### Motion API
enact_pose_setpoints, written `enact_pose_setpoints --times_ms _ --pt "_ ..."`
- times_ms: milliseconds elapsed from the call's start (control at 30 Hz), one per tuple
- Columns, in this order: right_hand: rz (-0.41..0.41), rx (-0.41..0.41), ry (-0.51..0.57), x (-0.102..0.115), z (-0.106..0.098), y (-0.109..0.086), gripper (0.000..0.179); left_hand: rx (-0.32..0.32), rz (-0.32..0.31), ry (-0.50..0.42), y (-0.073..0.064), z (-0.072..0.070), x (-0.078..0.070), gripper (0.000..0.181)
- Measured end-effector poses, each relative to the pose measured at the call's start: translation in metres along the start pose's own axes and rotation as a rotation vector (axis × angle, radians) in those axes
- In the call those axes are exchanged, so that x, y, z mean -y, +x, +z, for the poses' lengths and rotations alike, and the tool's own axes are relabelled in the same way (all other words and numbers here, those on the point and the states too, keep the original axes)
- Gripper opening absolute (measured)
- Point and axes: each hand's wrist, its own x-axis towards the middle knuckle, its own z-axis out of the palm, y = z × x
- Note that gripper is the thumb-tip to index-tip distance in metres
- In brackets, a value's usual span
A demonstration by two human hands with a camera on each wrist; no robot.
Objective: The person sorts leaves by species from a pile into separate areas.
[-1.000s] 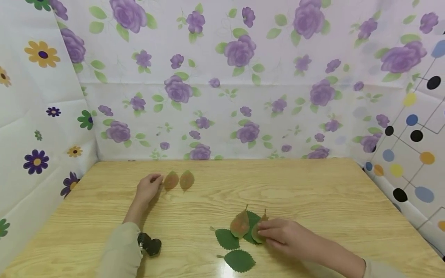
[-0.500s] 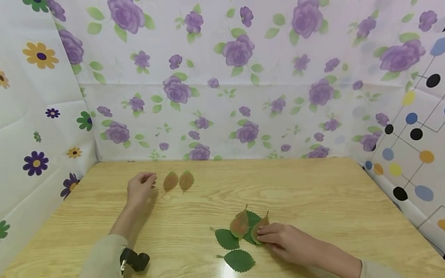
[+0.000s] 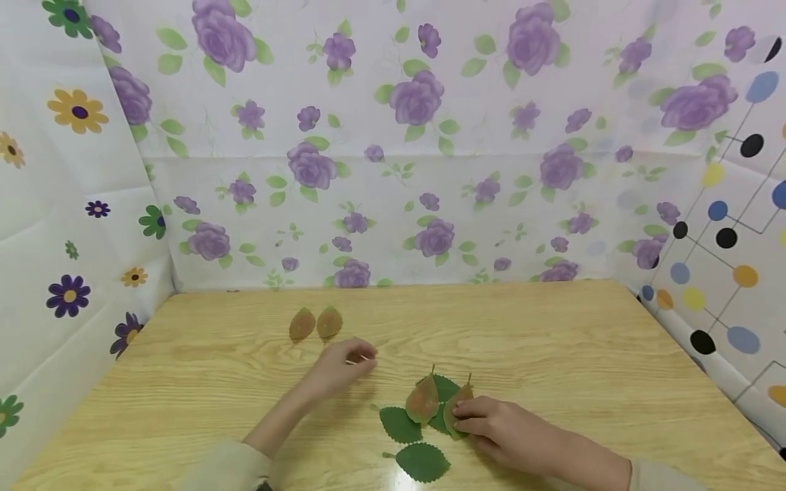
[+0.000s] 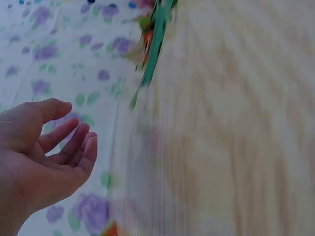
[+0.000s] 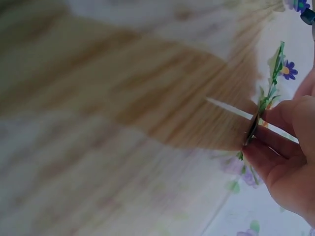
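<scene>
In the head view my right hand (image 3: 512, 433) pinches a reddish-green leaf (image 3: 457, 412) at the right of a small pile. The right wrist view shows the thumb and fingers at a leaf's thin edge (image 5: 253, 125). Beside it lies another reddish leaf (image 3: 422, 401), over a green leaf (image 3: 445, 387). Two more green leaves, one upper (image 3: 400, 424) and one lower (image 3: 423, 462), lie at the pile's left and front. My left hand (image 3: 338, 368) is above the table, left of the pile, its fingers loosely bent. Nothing shows between those fingers (image 4: 74, 142) in the left wrist view.
Two reddish leaves, a left one (image 3: 302, 324) and a right one (image 3: 329, 322), lie side by side toward the back of the wooden table (image 3: 540, 334). Flowered cloth (image 3: 381, 204) hangs behind the table, with patterned cloths at both sides.
My left hand first drew leftward from the two back leaves, then swung right and nearer toward the pile. My right hand stays at its leaf almost unmoved. The head view has tilted slightly.
</scene>
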Motion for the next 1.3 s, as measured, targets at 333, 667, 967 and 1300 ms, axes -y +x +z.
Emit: enact_pose_setpoints --times_ms 333,667,967,1300 --pt "-0.017 -0.062 -0.010 -0.003 0.003 -0.002 0.031 0.160 0.164 0.070 0.005 0.047 -0.024 0.033" --pt "-0.021 -0.075 -0.020 -0.004 0.005 -0.002 0.029 0.163 0.094 0.203 0.010 0.074 -0.034 0.045" --pt "-0.019 -0.100 -0.002 -0.004 0.005 -0.002 0.028 0.144 0.128 0.275 0.011 0.079 -0.029 0.032" --pt "-0.019 -0.112 0.000 -0.004 0.008 -0.001 0.028 0.127 0.110 0.296 0.010 0.079 -0.029 0.023"
